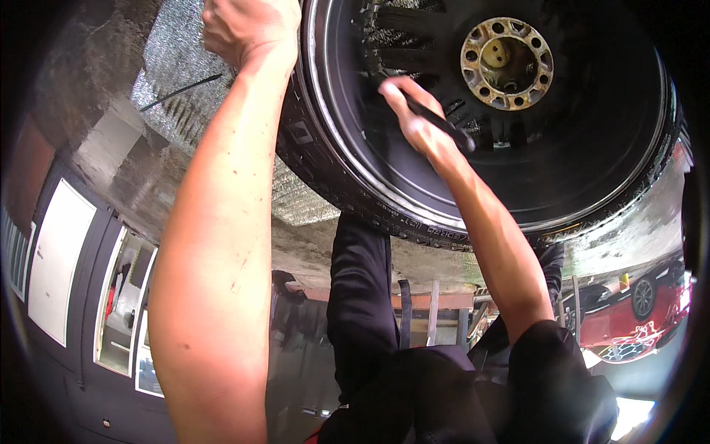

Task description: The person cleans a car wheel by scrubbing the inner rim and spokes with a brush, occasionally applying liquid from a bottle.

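A car wheel with its tyre [316, 166] is before me, the inner side of its dark rim [599, 172] facing me. The hub mounting face [471, 72] is stained brown and has several bolt holes. My right hand [413, 111] reaches inside the rim, gripping a black-handled tool [444, 123]; blur hides its working end, near the wet spokes [407, 58]. At the top edge of the picture, my left hand [252, 28] is beside the tyre with fingers curled. Its fingertips are hidden, so whether it grips the tyre is unclear.
A shiny, wet-looking ribbed surface [177, 55] lies left of the wheel, with a thin black strip [180, 92] on it. My trouser leg [360, 277] is below the tyre. Farther off are a white door [61, 261] and a red car [615, 324].
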`<state>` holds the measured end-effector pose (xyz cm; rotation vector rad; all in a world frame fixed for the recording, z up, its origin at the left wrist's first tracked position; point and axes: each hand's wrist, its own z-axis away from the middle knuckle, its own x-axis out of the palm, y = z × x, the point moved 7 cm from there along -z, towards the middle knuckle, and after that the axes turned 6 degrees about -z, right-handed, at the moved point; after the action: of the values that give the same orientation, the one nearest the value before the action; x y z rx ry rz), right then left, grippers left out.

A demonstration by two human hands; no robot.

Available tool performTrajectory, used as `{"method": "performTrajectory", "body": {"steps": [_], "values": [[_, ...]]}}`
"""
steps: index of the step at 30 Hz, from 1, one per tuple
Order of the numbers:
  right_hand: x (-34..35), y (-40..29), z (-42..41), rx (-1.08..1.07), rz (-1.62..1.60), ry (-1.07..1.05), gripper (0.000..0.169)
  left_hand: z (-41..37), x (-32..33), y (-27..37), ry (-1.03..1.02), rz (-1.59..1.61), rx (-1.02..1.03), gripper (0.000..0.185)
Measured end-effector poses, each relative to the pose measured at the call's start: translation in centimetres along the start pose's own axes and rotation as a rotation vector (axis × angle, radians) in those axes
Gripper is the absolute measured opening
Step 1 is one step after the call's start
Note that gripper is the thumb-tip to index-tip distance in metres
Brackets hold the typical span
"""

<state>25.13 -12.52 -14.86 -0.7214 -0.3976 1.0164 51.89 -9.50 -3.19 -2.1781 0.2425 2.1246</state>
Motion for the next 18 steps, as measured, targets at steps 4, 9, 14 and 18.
{"method": "performTrajectory", "body": {"steps": [4,9,14,18], "values": [[-3.6,-0.8,1.2,-0.239,0.196,0.431,0.016,-0.1,-0.1,0.4,0.079,-0.023,0.006,0.063],[1.3,1.1,-4.6,-0.199,0.225,0.373,0.019,0.4,1.0,1.6,-0.018,0.006,0.007,0.064],[0.1,-0.8,-0.3,-0.042,-0.052,0.365,0.016,0.0,0.2,-0.4,0.020,-0.017,-0.018,0.063],[-3.7,2.1,-2.4,-0.128,-0.070,0.474,0.016,-0.1,-0.1,1.0,0.058,0.008,0.014,0.063]]}}
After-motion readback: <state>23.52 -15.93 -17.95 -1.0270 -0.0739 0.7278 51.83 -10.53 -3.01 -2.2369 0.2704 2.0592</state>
